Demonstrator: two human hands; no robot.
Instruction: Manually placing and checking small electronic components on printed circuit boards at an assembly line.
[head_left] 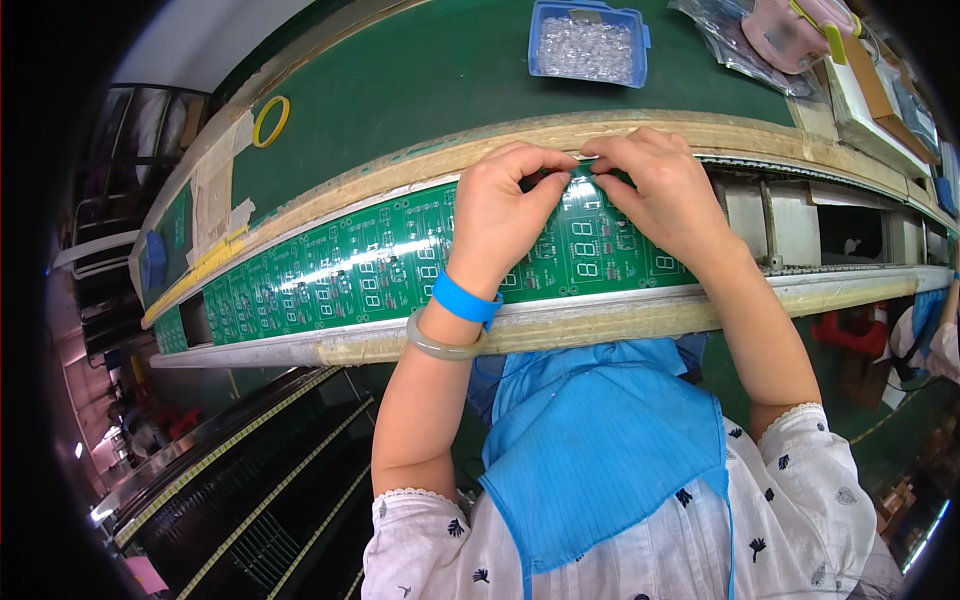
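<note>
A long green circuit board panel (395,262), with repeated digit outlines and small parts on it, lies between two rails. My left hand (505,212) is over the panel near its far edge, thumb and forefinger brought together in a pinch. Close beside it, my right hand (662,192) also curls its thumb and forefinger toward the same spot. The fingertips almost meet at the far rim of the panel. Whatever is between them is too small or hidden to make out. A blue band and a pale bangle circle my left wrist.
Beyond the far rail, a blue tray (588,45) of small clear parts stands on the green tabletop. A yellow ring (271,121) lies at the far left. At the far right are a pink container (790,30) and plastic bags. The rail track (790,215) continues rightward past the panel.
</note>
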